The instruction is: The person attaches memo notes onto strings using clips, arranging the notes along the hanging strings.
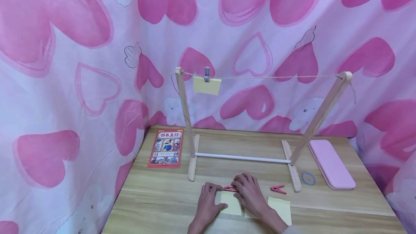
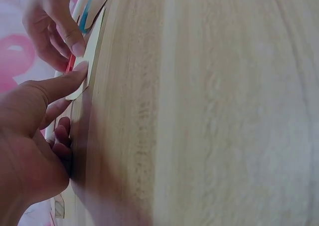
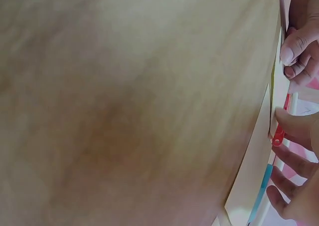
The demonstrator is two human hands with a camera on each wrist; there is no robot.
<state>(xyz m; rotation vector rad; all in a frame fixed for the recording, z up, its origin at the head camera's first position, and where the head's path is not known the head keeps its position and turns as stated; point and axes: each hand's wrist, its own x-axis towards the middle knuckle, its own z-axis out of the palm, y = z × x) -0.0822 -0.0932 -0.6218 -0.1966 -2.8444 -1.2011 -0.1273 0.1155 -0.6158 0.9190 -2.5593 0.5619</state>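
A red clothespin (image 1: 230, 188) lies at the top edge of a yellow paper note (image 1: 232, 205) near the front of the table. My right hand (image 1: 251, 196) pinches that clothespin between thumb and finger, as the right wrist view shows. From the other side, my left hand (image 1: 208, 203) holds the note by its left edge, thumb on its face and forefinger by the top corner. Under my right hand and wrist lie more yellow notes (image 1: 281, 208), partly hidden. A second red clothespin (image 1: 277, 189) rests to the right of my right hand.
Behind my hands stands a wooden frame (image 1: 186, 118) with a string (image 1: 260, 77) across its top. A grey clip (image 1: 207, 74) pins a yellow note (image 1: 206, 86) to it. A red booklet (image 1: 166, 148) lies left; a translucent ring (image 1: 308, 178) and pink case (image 1: 333, 165) lie right.
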